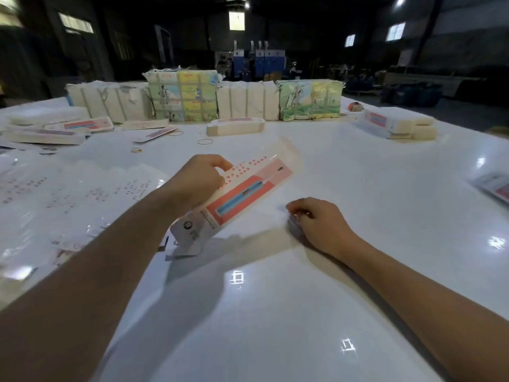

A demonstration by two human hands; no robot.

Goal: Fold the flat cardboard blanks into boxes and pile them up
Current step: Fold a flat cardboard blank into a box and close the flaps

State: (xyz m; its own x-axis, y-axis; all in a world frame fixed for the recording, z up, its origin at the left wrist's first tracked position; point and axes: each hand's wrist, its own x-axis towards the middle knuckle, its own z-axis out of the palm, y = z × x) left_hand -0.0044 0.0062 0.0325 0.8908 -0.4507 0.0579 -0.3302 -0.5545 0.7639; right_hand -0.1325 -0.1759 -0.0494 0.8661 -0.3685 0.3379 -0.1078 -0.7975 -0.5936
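Head view. We hold one printed cardboard blank [242, 194] in our left hand [201, 177], fingers curled round its upper long edge, thumb on top. The blank is tilted, lifted off the white table [275, 312] at centre frame, its grey end flap [190, 230] hanging low toward 7 o'clock, the far end blurred toward 1 o'clock. It looks flat or only partly opened; we cannot tell which.

Our right hand [316, 221] rests on the table at 4 o'clock of the blank, apart from it, fingers curled. Something small and pale may sit under the fingertips, too blurred to name, so we cannot tell whether it grips anything.

Judgement: the fold on this blank is just starting. The next move likely calls for the right hand to come over, take the free long edge, and square the sleeve open before tucking the flaps.

Around: loose flat blanks [68, 188] spread at 9 o'clock. Bundled stacks [181, 95] line the far edge at 12 o'clock, a small stack [235, 126] just in front. Finished-looking boxes [399, 125] are piled at 2 o'clock, well apart from us. Rubber bands [205, 141] lie between. Nothing blocks the hands; the pile is a long reach.
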